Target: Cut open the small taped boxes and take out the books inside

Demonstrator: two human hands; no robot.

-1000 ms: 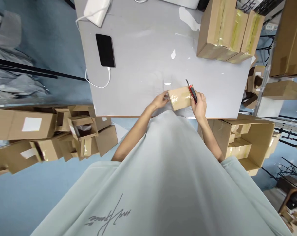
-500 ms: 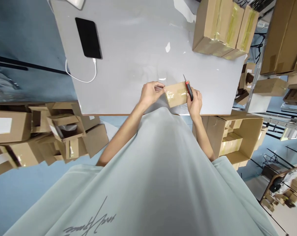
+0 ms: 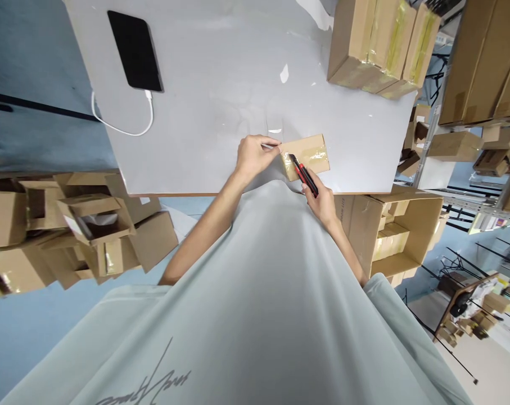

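Observation:
A small cardboard box (image 3: 316, 145) with shiny clear tape lies near the front edge of the grey-white table (image 3: 195, 129). At its left end, my left hand (image 3: 255, 154) pinches the box's edge between thumb and fingers. My right hand (image 3: 321, 198) is closed around a red and black utility knife (image 3: 305, 177). The knife's tip points up and left, over the taped left part of the box; whether the blade touches the tape I cannot tell.
A black phone (image 3: 134, 50) with a white cable (image 3: 130, 134) lies at the table's left. Several taped boxes (image 3: 364, 50) stand at the back right. Opened cartons (image 3: 111, 225) are piled on the floor at left, and a large open carton (image 3: 364, 230) stands below the table's right side.
My right hand has left the box's right end and swung the knife left and down over the box. My left hand still pinches the left end. The view has shifted slightly.

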